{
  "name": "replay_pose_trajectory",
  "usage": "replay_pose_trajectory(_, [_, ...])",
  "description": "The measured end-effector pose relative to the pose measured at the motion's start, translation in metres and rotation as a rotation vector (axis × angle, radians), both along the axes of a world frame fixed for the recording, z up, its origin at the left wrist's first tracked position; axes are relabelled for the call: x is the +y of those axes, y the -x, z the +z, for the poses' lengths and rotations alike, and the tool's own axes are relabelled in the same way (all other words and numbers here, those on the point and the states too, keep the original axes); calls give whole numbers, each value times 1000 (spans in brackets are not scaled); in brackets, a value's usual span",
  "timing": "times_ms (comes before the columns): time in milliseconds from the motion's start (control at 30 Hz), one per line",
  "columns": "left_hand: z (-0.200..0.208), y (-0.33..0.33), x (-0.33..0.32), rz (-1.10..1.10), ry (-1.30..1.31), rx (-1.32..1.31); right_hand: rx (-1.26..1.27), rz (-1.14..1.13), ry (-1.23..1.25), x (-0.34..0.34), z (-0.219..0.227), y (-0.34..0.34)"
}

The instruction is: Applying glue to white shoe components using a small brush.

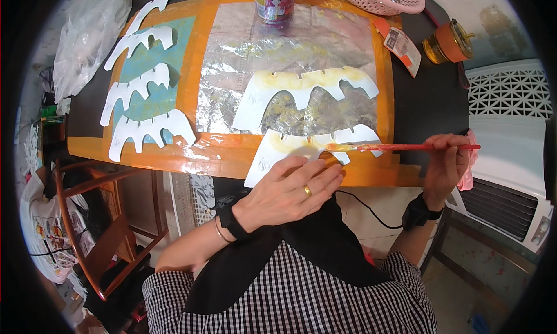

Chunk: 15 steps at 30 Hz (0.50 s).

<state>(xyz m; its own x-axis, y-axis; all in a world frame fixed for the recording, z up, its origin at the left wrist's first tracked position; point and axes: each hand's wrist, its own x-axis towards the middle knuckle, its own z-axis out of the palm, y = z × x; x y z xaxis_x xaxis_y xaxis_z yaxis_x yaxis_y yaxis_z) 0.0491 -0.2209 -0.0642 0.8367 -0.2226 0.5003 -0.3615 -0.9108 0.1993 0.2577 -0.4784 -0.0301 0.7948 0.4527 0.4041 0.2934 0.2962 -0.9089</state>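
Observation:
A white paper cutout (266,160) with a scalloped lower edge and small slits along its top lies at the table's near edge, tinted yellow along its upper part. My left hand (293,190) rests flat over its lower middle, fingers stretched out. In my right hand (448,160) is a red paintbrush (400,148), held by the handle's right end. Its yellow-stained tip touches or hovers just over the cutout; I cannot tell which. Just beyond lies a similar cutout (250,109), also yellowed along its top, on a shiny paint-smeared sheet (220,50).
Several plain white cutouts (152,128) lie at left, partly over a teal sheet (180,44). Farther back stand a purple cup (275,3), a pink basket (400,2) and an amber jar (445,44). A white appliance (505,154) is right; a wooden chair (110,247), left.

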Motion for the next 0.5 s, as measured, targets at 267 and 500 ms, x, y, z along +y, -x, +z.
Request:
replay_pose_trajectory(267, [-5, -3, -1, 45, -95, -20, 175, -162, 48, 8, -5, -9])
replay_pose_trajectory(500, [0, -4, -2, 64, -157, 76, 194, -279, 49, 5, -11, -23])
